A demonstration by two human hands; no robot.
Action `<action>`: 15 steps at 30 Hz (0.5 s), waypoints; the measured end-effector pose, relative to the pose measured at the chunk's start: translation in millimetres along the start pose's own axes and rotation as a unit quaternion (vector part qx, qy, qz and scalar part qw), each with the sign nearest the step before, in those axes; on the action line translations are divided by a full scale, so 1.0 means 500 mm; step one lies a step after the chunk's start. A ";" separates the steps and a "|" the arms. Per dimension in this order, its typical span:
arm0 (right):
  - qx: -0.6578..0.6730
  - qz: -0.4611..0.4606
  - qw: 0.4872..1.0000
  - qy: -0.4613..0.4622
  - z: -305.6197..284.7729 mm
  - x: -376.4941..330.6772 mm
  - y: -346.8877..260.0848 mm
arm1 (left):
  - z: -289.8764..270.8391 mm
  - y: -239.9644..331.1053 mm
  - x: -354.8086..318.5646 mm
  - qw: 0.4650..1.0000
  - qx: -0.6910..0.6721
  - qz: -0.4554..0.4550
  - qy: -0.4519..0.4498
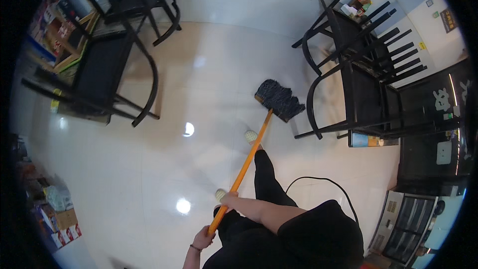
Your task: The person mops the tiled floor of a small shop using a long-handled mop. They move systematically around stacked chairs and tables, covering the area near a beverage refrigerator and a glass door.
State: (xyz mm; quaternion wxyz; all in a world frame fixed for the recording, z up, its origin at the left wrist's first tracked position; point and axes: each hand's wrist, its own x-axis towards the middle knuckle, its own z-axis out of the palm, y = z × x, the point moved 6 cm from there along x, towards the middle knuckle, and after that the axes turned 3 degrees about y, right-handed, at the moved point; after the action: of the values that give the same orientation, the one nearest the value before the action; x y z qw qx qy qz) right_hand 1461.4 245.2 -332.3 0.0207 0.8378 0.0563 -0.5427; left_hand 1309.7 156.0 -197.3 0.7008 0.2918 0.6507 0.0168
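Note:
A mop with a long orange handle [247, 162] reaches diagonally from my body toward the middle of the floor. Its dark grey, shaggy mop head [280, 100] lies flat on the shiny white tiles. My left hand [203, 238], with a thin dark band at the wrist, is closed around the handle near its top end. Further down the handle, my right hand [229, 201] is wrapped around it too. My feet in pale, patterned shoes [251, 136] stand close beside the handle.
Black chairs [102, 67] rest legs-up on tables at the left, and more black chairs [366, 87] at the right, near the mop head. A black cable [331, 182] curves over the floor by my right side. Boxes [65, 219] sit lower left; a metal-framed appliance [406, 226] stands lower right.

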 end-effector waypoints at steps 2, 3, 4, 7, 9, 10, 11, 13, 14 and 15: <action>-0.252 -0.056 0.945 -0.200 0.079 -0.041 0.087 | -0.020 -0.066 -0.112 1.000 -0.011 -0.004 0.010; -0.303 -0.054 0.912 -0.272 0.101 -0.070 0.125 | -0.028 -0.085 -0.163 1.000 -0.014 -0.007 0.011; -0.236 0.016 0.923 -0.303 0.122 -0.143 0.152 | -0.042 -0.105 -0.224 0.999 -0.020 -0.017 0.034; -0.012 0.128 0.948 -0.292 0.106 -0.332 0.174 | -0.068 -0.115 -0.387 0.995 -0.019 -0.042 0.087; 0.119 0.142 0.946 -0.266 0.101 -0.361 0.184 | -0.085 -0.055 -0.477 0.993 0.007 -0.063 0.101; 0.162 0.133 0.941 -0.265 0.115 -0.356 0.194 | -0.092 -0.031 -0.526 0.990 0.052 -0.045 0.126; 0.202 0.125 0.935 -0.265 0.133 -0.346 0.203 | -0.094 -0.009 -0.575 0.983 0.096 -0.029 0.152; 0.249 0.054 0.944 -0.208 0.163 -0.214 0.190 | -0.088 0.011 -0.631 0.974 0.121 0.008 0.190; 0.232 0.064 0.946 -0.217 0.190 -0.201 0.207 | -0.084 -0.005 -0.658 0.973 0.098 0.023 0.209; 0.224 0.074 0.947 -0.220 0.224 -0.197 0.235 | -0.083 0.004 -0.676 0.971 0.080 0.044 0.221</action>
State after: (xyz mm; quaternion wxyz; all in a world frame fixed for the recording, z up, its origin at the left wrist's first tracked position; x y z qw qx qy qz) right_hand 1333.5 110.5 -291.7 -0.1156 0.6823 -0.1348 -0.7092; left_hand 1220.4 37.6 109.5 0.5129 0.3645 0.7750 0.0594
